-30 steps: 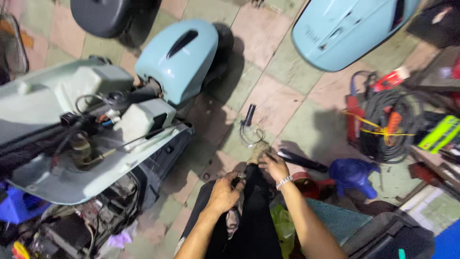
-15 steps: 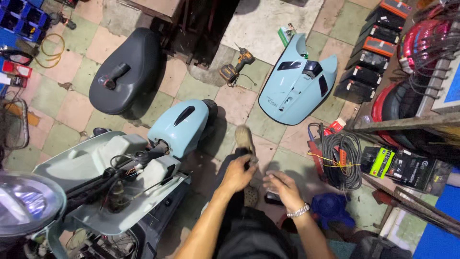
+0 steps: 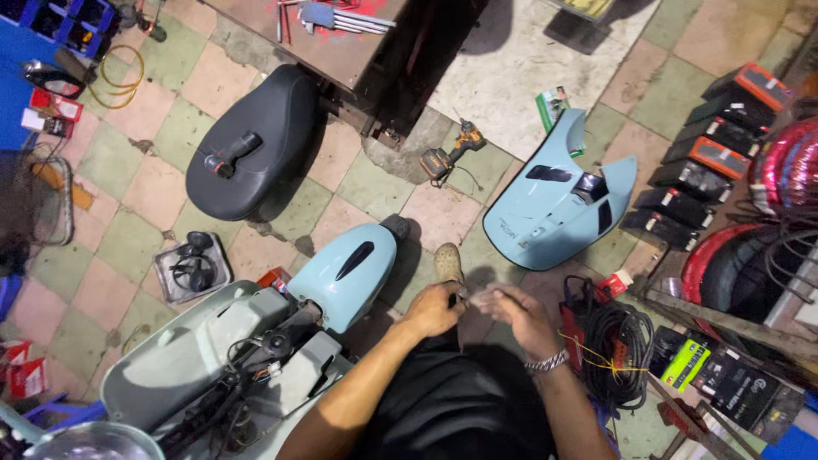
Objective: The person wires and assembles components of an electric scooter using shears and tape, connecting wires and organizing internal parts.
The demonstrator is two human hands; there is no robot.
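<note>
Since half a second ago the view has tilted farther out, so the black seat [image 3: 256, 140] and the detached pale blue panel [image 3: 554, 204] now sit mid-frame. The left hand [image 3: 434, 308] and right hand [image 3: 521, 317] have drawn together above the knees, fingers pinched on a small thin part [image 3: 471, 296] between them; what it is cannot be told. Left lies the stripped scooter [image 3: 256, 358]; right, coiled black cable [image 3: 609, 341]. A cordless drill [image 3: 450, 153] lies far on the tiled floor [image 3: 128, 230].
</note>
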